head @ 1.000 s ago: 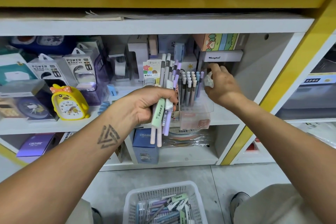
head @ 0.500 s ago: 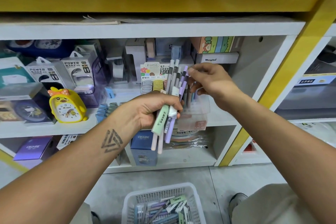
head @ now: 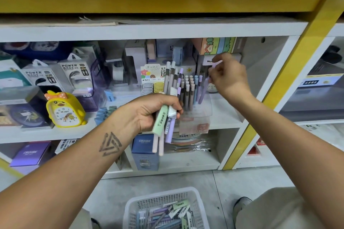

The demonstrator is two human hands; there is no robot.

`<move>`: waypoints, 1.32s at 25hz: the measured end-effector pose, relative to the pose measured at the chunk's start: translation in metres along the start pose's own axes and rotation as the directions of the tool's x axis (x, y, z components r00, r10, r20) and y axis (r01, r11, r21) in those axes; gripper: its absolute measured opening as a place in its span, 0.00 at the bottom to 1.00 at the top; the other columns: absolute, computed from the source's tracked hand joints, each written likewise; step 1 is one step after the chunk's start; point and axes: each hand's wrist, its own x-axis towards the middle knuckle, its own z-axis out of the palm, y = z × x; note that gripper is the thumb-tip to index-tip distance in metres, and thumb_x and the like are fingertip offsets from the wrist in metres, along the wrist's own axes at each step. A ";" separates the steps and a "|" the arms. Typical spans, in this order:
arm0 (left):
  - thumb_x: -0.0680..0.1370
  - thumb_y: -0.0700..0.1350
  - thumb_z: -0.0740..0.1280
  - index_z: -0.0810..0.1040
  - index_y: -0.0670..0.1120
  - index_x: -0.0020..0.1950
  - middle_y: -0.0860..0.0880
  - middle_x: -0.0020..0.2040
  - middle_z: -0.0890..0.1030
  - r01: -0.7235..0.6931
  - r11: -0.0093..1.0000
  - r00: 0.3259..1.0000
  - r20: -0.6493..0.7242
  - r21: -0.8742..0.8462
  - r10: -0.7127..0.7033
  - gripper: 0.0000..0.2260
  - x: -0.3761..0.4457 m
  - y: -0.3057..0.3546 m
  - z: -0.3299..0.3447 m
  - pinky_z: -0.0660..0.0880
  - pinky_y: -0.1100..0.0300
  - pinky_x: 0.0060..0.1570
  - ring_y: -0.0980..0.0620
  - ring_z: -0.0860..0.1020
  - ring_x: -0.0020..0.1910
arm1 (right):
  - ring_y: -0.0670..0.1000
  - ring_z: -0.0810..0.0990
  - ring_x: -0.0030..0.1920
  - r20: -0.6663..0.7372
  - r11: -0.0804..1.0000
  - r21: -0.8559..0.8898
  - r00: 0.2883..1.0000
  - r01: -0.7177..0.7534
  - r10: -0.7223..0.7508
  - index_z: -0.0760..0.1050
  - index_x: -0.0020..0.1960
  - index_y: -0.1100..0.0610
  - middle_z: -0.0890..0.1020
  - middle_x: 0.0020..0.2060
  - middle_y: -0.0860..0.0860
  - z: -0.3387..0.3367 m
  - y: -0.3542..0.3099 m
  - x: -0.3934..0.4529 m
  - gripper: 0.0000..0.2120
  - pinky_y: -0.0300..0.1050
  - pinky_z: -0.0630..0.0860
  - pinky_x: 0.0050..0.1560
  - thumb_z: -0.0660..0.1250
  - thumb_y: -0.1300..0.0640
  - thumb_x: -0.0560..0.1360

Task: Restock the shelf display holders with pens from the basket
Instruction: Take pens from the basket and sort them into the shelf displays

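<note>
Right hand [head: 229, 80]: half a second ago it was pinching at the tops of the bundle held by the other hand; it has since drawn one slim lilac pen [head: 204, 90] clear and carried it right, to the far side of the clear plastic display holder [head: 202, 112] on the middle white shelf [head: 223, 117]. Grip: fingers curled, thumb and fingertips pinched on the pen's upper end, which is blurred; its lower end angles down toward the holder's right edge, beside the upright brown, blue and lilac pens [head: 189, 89] already standing there. Whether the tip has entered a slot cannot be told. Left hand [head: 149, 111]: unchanged in place, fingers wrapped round a fistful of pastel pens with green, white and lilac paper sleeves [head: 168, 109], held upright just left of the holder. White perforated plastic basket [head: 130, 208] on the floor below, with more sleeved pens lying loose in it. Reading for the task: one further pen is passing from bundle to holder; a handful plus the basket stock is left to place, so restocking appears well short of done. Adjacent stock: yellow duck-shaped alarm clock [head: 64, 109], boxed power banks [head: 74, 74].
</note>
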 end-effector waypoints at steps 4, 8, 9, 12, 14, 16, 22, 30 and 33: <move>0.73 0.30 0.66 0.80 0.39 0.41 0.42 0.35 0.80 -0.007 1.000 1.000 0.004 0.014 0.007 0.06 0.002 0.000 0.002 0.78 0.63 0.34 0.50 0.78 0.30 | 0.59 0.81 0.43 0.133 0.962 -0.182 0.974 0.205 -0.183 0.68 0.53 0.56 0.80 0.41 0.56 0.010 0.009 -0.008 0.01 0.62 0.81 0.44 0.60 0.58 0.82; 0.72 0.30 0.66 0.79 0.39 0.41 0.42 0.35 0.80 -0.005 1.000 1.000 0.016 0.021 0.005 0.06 0.002 0.000 0.001 0.78 0.63 0.33 0.50 0.78 0.30 | 0.59 0.81 0.43 0.182 0.964 -0.153 0.965 0.219 -0.191 0.66 0.50 0.53 0.80 0.41 0.55 0.013 0.014 -0.008 0.04 0.62 0.82 0.44 0.61 0.58 0.82; 0.72 0.30 0.66 0.79 0.39 0.42 0.42 0.35 0.80 -0.004 1.000 1.000 0.020 0.019 0.004 0.06 0.002 0.000 0.001 0.77 0.63 0.33 0.50 0.78 0.30 | 0.59 0.82 0.43 0.187 0.962 -0.150 0.962 0.227 -0.197 0.66 0.49 0.52 0.80 0.41 0.56 0.013 0.014 -0.008 0.05 0.61 0.82 0.44 0.61 0.58 0.82; 0.73 0.30 0.65 0.79 0.39 0.43 0.43 0.35 0.80 -0.003 1.000 1.000 0.027 0.020 0.002 0.06 0.001 0.000 0.001 0.77 0.63 0.33 0.50 0.78 0.31 | 0.60 0.81 0.41 0.183 0.947 -0.179 0.955 0.267 -0.235 0.66 0.48 0.55 0.80 0.39 0.57 0.012 0.016 -0.008 0.05 0.62 0.81 0.42 0.60 0.59 0.82; 0.73 0.30 0.65 0.79 0.39 0.44 0.43 0.35 0.79 -0.002 1.000 0.999 0.034 0.021 0.002 0.06 0.000 0.000 0.002 0.77 0.63 0.33 0.50 0.78 0.31 | 0.60 0.81 0.41 0.167 0.949 -0.187 0.960 0.255 -0.225 0.66 0.48 0.55 0.80 0.40 0.56 0.011 0.017 -0.007 0.05 0.62 0.81 0.43 0.59 0.61 0.82; 0.72 0.30 0.65 0.79 0.39 0.44 0.42 0.35 0.79 -0.006 1.000 0.999 0.045 0.019 0.005 0.06 0.000 0.000 0.002 0.77 0.62 0.34 0.50 0.77 0.32 | 0.59 0.82 0.41 0.149 0.954 -0.185 0.966 0.237 -0.211 0.65 0.48 0.55 0.81 0.40 0.55 0.012 0.017 -0.008 0.06 0.62 0.81 0.43 0.59 0.63 0.82; 0.73 0.30 0.65 0.79 0.39 0.44 0.42 0.35 0.79 -0.008 1.000 0.998 0.059 0.029 0.006 0.06 0.000 -0.001 0.002 0.77 0.61 0.34 0.50 0.77 0.31 | 0.60 0.83 0.43 0.125 0.954 -0.190 0.969 0.234 -0.212 0.65 0.48 0.56 0.80 0.40 0.56 0.014 0.019 -0.006 0.04 0.63 0.81 0.43 0.58 0.63 0.82; 0.73 0.30 0.65 0.78 0.39 0.45 0.42 0.36 0.79 -0.008 1.000 0.998 0.066 0.024 0.007 0.06 0.000 -0.001 0.002 0.77 0.61 0.33 0.50 0.77 0.31 | 0.64 0.80 0.41 0.195 0.944 -0.197 0.954 0.264 -0.226 0.67 0.48 0.57 0.80 0.40 0.59 0.015 0.021 -0.001 0.03 0.63 0.80 0.43 0.60 0.61 0.81; 0.73 0.30 0.64 0.78 0.38 0.46 0.42 0.35 0.79 -0.006 1.000 0.997 0.071 0.011 0.005 0.06 -0.001 -0.001 0.002 0.78 0.61 0.33 0.50 0.77 0.31 | 0.62 0.80 0.41 0.193 0.951 -0.191 0.959 0.244 -0.207 0.69 0.47 0.59 0.80 0.39 0.57 0.014 0.023 0.000 0.03 0.62 0.80 0.43 0.61 0.62 0.81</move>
